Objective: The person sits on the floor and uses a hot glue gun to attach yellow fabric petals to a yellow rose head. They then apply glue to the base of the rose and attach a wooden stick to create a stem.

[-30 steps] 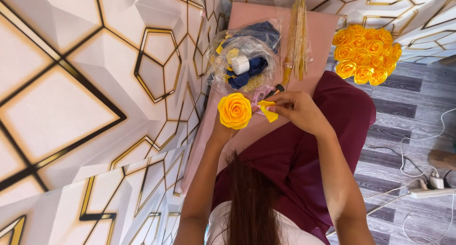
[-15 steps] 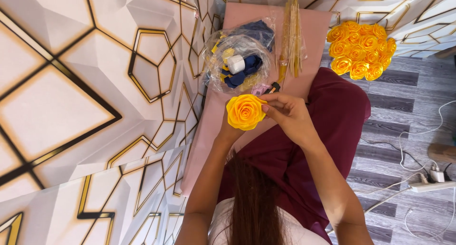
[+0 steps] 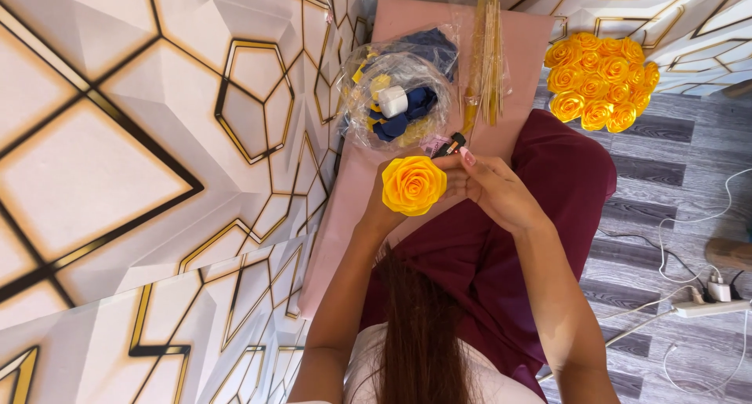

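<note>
Grey plank flooring lies under your maroon lap (image 3: 501, 255). Your left hand (image 3: 384, 208) grips a yellow paper rose (image 3: 413, 184) from beneath; your right hand (image 3: 489, 186) pinches its edge. Beyond sit a clear bag of ribbons (image 3: 395, 98) and a heap of finished yellow roses (image 3: 599, 81).

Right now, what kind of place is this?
Probably a home craft corner, worked seated on the floor. Grey wood-look plank floor, white geometric wall panel with gold lines, a finished cluster of yellow ribbon roses, and a clear plastic bag of blue and yellow ribbon.
</note>
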